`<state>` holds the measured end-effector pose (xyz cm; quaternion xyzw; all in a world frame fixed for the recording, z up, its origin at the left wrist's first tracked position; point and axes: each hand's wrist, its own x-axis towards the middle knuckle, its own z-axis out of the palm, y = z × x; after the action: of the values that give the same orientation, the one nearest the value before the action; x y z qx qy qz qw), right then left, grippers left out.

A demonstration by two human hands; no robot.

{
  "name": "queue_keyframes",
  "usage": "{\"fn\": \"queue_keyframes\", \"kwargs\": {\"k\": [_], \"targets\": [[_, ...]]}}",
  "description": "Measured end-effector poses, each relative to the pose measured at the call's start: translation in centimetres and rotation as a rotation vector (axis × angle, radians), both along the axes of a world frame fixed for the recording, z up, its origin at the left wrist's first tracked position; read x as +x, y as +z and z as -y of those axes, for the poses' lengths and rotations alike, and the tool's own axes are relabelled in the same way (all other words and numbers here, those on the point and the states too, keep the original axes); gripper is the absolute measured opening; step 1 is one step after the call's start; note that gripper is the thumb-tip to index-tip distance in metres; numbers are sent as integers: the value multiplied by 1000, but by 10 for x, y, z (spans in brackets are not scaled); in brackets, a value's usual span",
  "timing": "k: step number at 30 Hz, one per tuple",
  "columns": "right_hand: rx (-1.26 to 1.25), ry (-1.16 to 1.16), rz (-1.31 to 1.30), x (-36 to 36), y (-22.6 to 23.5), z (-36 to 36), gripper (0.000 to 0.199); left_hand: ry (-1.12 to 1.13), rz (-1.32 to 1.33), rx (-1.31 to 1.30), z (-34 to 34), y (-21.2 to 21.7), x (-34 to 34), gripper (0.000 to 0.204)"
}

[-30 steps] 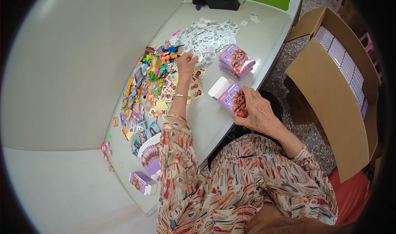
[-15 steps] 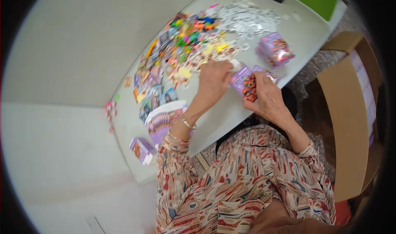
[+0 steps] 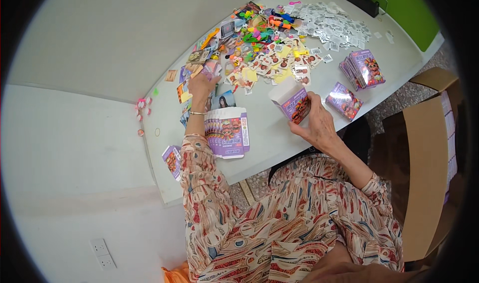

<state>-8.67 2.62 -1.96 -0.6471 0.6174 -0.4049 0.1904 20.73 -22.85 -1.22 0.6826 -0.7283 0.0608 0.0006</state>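
My right hand (image 3: 320, 123) is closed around a small purple carton (image 3: 298, 108) printed with cartoon figures. The carton's white top flap stands up and its mouth is unsealed. Over on the left, my left hand (image 3: 200, 87) reaches into a pile of small picture cards (image 3: 202, 58), its fingers partly spread and touching the cards; no item shows clearly in its grasp. Just below that wrist lies a fanned stack of flat purple cartons (image 3: 229, 133). A photo card (image 3: 223, 100) sticks out above the stack.
Colourful small toys (image 3: 264, 28), face stickers (image 3: 279, 61) and silvery packets (image 3: 332, 26) are heaped along the back. Filled purple boxes (image 3: 363, 69) stand at right, with one wrapped box (image 3: 344, 101) nearer. A cardboard box (image 3: 424, 168) sits beside the table; a black tape dispenser (image 3: 361, 1) is behind.
My left hand has left the carton and moved left to the picture cards. My right hand still holds the carton, now with its flap raised. The view has shifted a little.
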Motion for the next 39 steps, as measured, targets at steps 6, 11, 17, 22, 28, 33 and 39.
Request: {"fn": "queue_keyframes", "kwargs": {"k": [6,11,17,22,28,33,39], "targets": [[-5,-34,1,3,-10,4,78,-75,-111,-148,2,-30,15,42],[-97,-67,-40,0,-28,9,76,-198,-107,-466,-14,2,-8,21],[-176,-62,-69,0,-39,8,76,-499,-855,-218,-133,101,-92,15],[-185,-75,-104,0,-36,7,78,-891,-471,-257,-173,120,-114,21],[-283,-109,-158,0,-38,5,77,-1058,-39,-240,-179,128,-141,22],[-228,-71,-118,5,-35,1,76,-1101,-64,-62,-176,111,-159,20],[-174,-95,-59,2,-38,1,73,-976,-315,-82,-184,55,-159,15]]}}
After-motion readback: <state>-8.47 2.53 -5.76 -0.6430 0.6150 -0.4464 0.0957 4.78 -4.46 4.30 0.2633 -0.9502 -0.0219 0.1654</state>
